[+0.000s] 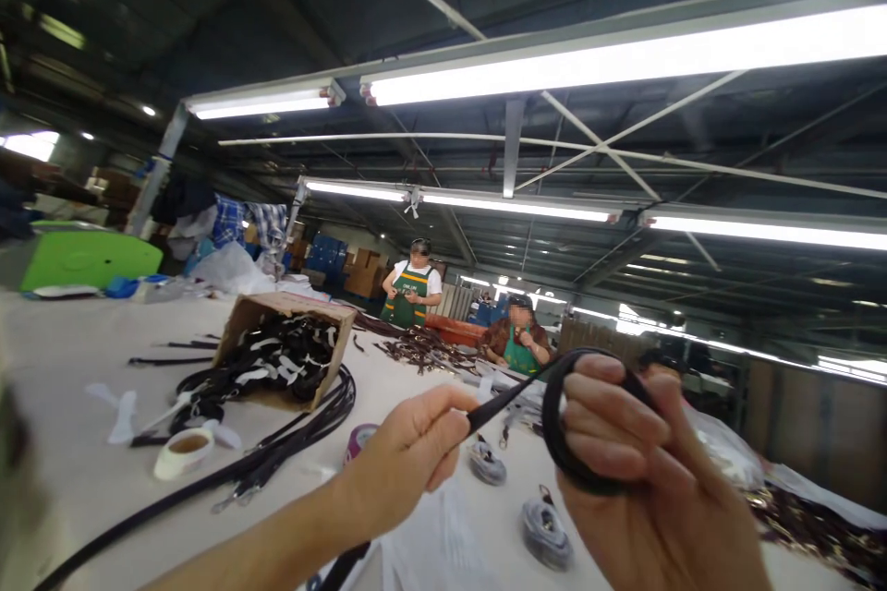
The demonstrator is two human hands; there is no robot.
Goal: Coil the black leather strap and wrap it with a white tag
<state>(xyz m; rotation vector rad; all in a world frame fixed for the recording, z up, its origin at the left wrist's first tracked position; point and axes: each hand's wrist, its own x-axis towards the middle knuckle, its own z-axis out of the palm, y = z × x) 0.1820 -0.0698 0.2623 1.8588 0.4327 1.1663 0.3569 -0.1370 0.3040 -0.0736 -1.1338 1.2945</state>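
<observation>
A flat black strap (509,399) runs between my two hands above the table. My left hand (408,443) pinches it between thumb and fingers. Around the fingers of my right hand (644,452) the strap is wound into a round coil (552,425), and those fingers are curled over it. Below my hands lie grey coiled bundles, one bundle (546,531) close to my right wrist and another bundle (487,462) farther off. Behind my left hand is a purple tape roll (360,440), partly hidden. White strips (436,540) lie under my left forearm.
On the left, a cardboard box (281,303) on its side holds black straps with white tags. Loose black straps (291,434) and a cream tape roll (184,454) lie before it. Brown straps (422,346) with metal clips are heaped farther back, near two people in green aprons.
</observation>
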